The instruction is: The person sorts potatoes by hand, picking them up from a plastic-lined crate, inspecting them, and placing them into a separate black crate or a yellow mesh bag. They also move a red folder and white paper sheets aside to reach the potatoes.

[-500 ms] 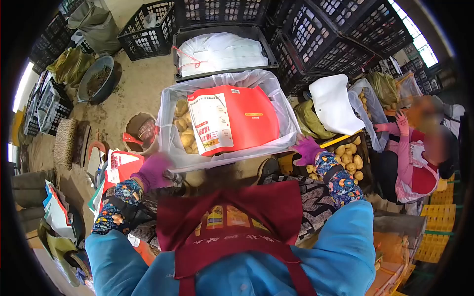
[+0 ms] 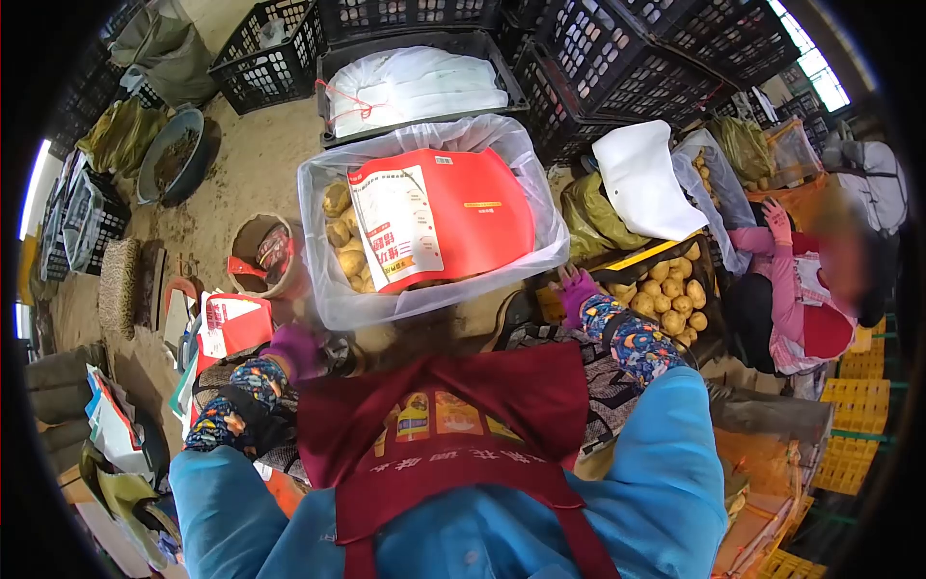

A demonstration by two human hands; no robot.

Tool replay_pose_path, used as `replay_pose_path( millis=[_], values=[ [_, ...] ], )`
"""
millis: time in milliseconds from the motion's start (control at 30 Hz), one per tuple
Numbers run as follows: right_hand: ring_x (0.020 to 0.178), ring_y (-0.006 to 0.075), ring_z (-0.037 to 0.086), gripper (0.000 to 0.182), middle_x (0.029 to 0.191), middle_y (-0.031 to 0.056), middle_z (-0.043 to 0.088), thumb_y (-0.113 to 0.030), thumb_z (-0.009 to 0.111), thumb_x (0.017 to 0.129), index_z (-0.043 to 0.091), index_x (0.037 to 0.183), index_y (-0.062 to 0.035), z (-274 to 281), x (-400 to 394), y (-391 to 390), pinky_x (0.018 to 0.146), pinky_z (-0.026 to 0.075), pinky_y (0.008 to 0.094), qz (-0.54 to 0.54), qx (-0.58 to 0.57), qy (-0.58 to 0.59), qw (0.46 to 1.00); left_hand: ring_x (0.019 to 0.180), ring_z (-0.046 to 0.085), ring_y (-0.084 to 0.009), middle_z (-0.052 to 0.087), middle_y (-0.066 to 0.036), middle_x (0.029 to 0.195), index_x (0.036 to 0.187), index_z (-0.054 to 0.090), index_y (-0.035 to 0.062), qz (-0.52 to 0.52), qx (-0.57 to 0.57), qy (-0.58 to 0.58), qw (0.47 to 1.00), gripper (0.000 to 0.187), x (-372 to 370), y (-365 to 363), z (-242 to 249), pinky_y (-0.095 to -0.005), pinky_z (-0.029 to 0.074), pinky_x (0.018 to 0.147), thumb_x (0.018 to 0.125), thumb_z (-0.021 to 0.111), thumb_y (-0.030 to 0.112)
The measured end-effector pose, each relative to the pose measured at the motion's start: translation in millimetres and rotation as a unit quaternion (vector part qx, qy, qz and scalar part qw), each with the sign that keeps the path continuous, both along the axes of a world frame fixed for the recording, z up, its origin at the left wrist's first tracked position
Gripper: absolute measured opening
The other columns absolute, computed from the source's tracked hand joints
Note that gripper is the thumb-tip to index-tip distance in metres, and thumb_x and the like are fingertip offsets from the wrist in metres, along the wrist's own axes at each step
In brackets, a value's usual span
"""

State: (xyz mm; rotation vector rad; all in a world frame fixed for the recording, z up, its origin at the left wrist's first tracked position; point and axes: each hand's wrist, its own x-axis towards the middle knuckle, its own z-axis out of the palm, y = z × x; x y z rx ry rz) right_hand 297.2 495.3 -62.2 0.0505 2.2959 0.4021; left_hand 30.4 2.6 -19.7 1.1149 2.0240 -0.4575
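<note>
The left hand point(image 2: 297, 351) had been drawn slightly away from the liner point(image 2: 424, 307), its grip too blurred to be told, while the right hand point(image 2: 576, 292) was spread near it, so the red bag point(image 2: 473, 217), laid over potatoes point(image 2: 351, 256), was touched by neither.

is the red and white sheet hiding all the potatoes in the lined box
No, several potatoes show beside the left edge of the sheet.

Co-worker point(image 2: 799, 307): head's just a blur
Potatoes point(image 2: 340, 230): partly hidden under red sheet point(image 2: 487, 214)
Small print point(image 2: 394, 205): too tiny to read
Black crates point(image 2: 410, 17): cut off up top
Left hand point(image 2: 293, 351): fingers blurred
</note>
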Motion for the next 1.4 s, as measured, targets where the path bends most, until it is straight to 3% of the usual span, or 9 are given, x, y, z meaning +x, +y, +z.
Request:
replay_pose_path(
  millis=[167, 333, 567, 800, 933, 1067, 1100, 1167, 1400],
  values=[
    [0.129, 0.0359, 0.048, 0.044, 0.138, 0.0128, 0.054, -0.040, 0.052, 0.092, 0.060, 0.131, -0.0191, -91.9, -14.9, -15.2, 0.104, 0.036, 0.0520, 0.025, 0.076, -0.158, 0.984, 0.106, 0.060, -0.0335, 0.062, -0.014, 0.110, 0.111, 0.067, 0.0146, 0.023, -0.008, 0.089, 0.996, 0.052, -27.5, 32.3, 37.2, -0.0461, 0.045, 0.090, 0.075, 0.067, 0.053],
    [0.080, 0.0367, 0.066, 0.046, 0.092, 0.0168, 0.068, -0.042, 0.060, 0.088, 0.059, 0.124, -0.0139, 93.6, -95.4, -82.5, 0.078, 0.052, 0.0448, -0.042, -0.438, 0.035, 0.897, 0.086, 0.066, -0.0299, 0.068, -0.007, 0.084, 0.102, 0.068, 0.0112, 0.072, 0.114, 0.175, 0.975, 0.046, -45.1, 31.9, 57.4, -0.0444, 0.047, 0.080, 0.075, 0.069, 0.048],
    [0.133, 0.0449, 0.038, 0.089, 0.148, 0.0210, 0.037, -0.040, 0.072, 0.077, 0.026, 0.151, -0.0243, 1.8, -198.7, -183.2, 0.104, 0.031, 0.0608, -0.204, -0.150, 0.220, 0.942, 0.089, 0.065, -0.0319, 0.068, -0.011, 0.095, 0.101, 0.068, 0.0099, 0.073, 0.495, 0.131, 0.856, 0.034, -50.4, 68.9, 49.9, -0.0419, 0.050, 0.080, 0.076, 0.073, 0.033],
    [0.078, 0.0323, 0.067, 0.054, 0.087, 0.0196, 0.066, -0.026, 0.058, 0.087, 0.046, 0.136, -0.0102, -12.9, -185.4, -154.0, 0.065, 0.051, 0.0485, -0.198, -0.266, 0.396, 0.856, 0.092, 0.065, -0.0329, 0.069, -0.011, 0.100, 0.103, 0.068, 0.0112, 0.126, 0.590, 0.111, 0.789, 0.028, -48.1, 106.2, 73.4, -0.0419, 0.050, 0.081, 0.079, 0.070, 0.025],
    [0.087, 0.0320, 0.065, 0.044, 0.099, 0.0158, 0.065, -0.012, 0.057, 0.085, 0.055, 0.128, -0.0125, 35.8, -134.1, -1.7, 0.076, 0.053, 0.0410, -0.298, -0.374, 0.557, 0.679, 0.095, 0.065, -0.0347, 0.068, -0.016, 0.102, 0.107, 0.067, 0.0091, 0.165, 0.625, 0.079, 0.759, 0.030, -49.4, 114.8, 78.3, -0.0415, 0.051, 0.083, 0.081, 0.070, 0.025],
    [0.081, 0.0191, 0.061, 0.031, 0.099, 0.0139, 0.062, -0.019, 0.060, 0.086, 0.057, 0.111, -0.0004, 115.7, -74.9, 78.7, 0.064, 0.053, 0.0348, -0.552, -0.398, 0.708, 0.189, 0.098, 0.065, -0.0354, 0.068, -0.018, 0.105, 0.108, 0.068, 0.0074, 0.191, 0.609, 0.085, 0.765, 0.031, -64.0, 116.9, 66.1, -0.0406, 0.051, 0.085, 0.083, 0.070, 0.026],
    [0.080, 0.0278, 0.062, 0.024, 0.092, 0.0165, 0.064, -0.022, 0.059, 0.087, 0.059, 0.099, -0.0012, 94.4, -43.5, 112.4, 0.071, 0.052, 0.0408, -0.418, -0.159, 0.755, 0.480, 0.099, 0.065, -0.0353, 0.068, -0.018, 0.106, 0.109, 0.068, 0.0071, 0.195, 0.611, 0.080, 0.763, 0.031, -64.9, 119.1, 68.8, -0.0403, 0.051, 0.086, 0.083, 0.070, 0.026],
    [0.082, 0.0410, 0.062, 0.027, 0.085, 0.0226, 0.065, -0.026, 0.057, 0.086, 0.062, 0.084, 0.0002, 66.0, -6.0, 144.4, 0.084, 0.048, 0.0497, -0.268, 0.112, 0.631, 0.719, 0.101, 0.065, -0.0351, 0.067, -0.018, 0.108, 0.109, 0.067, 0.0066, 0.215, 0.612, 0.058, 0.759, 0.032, -69.6, 125.6, 71.0, -0.0396, 0.051, 0.088, 0.084, 0.069, 0.026],
    [0.111, 0.0367, 0.054, 0.045, 0.117, 0.0246, 0.054, -0.043, 0.048, 0.094, 0.057, 0.115, -0.0040, -30.8, -30.2, 129.1, 0.091, 0.043, 0.0440, -0.519, 0.009, 0.280, 0.807, 0.104, 0.064, -0.0333, 0.067, -0.017, 0.111, 0.112, 0.066, 0.0066, 0.243, 0.618, 0.035, 0.747, 0.031, -77.5, 146.7, 73.3, -0.0372, 0.050, 0.090, 0.086, 0.069, 0.024]
  ],
)
